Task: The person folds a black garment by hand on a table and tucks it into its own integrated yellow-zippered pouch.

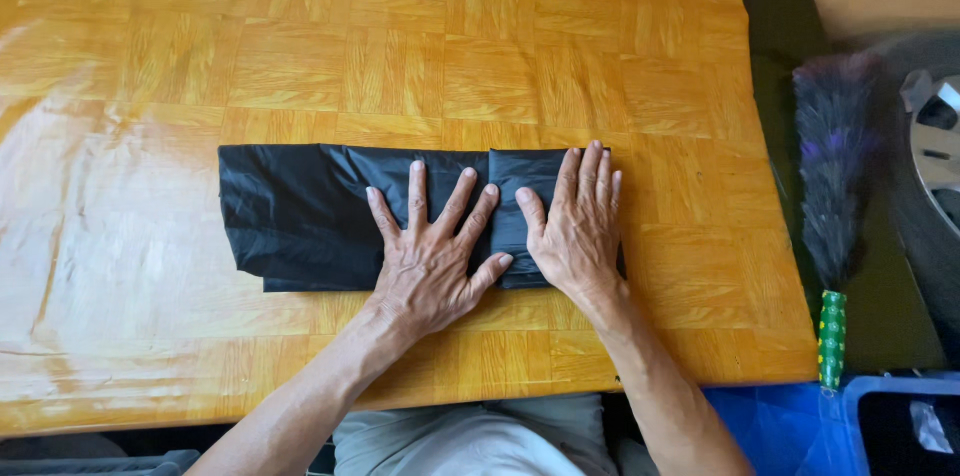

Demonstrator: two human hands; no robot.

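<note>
A black plastic bag (pixel 300 216) lies flat in the middle of the wooden surface (pixel 400 56), folded into a long strip that runs from left to right. The person's left hand (pixel 432 256) is spread wide open with the fingers apart, pressing flat on the bag near its middle. The right hand (pixel 580 221) is open too, fingers closer together, pressing flat on the right end, where the bag is folded over and looks thicker. Neither hand grips anything — both just push down with the palms. The bag looks thin, soft and very light, so it would bend and crumple easily. It also looks shiny and a bit slippery, and the surface under it is glossy, so the bag could slide or spring open if the hands let go. A good place to take hold would be the folded right edge or the corners, pinching the layers together. Off to the right, away from the bag, a feather duster (pixel 835 166) with a green handle leans beside a blue bin (pixel 780 416).
</note>
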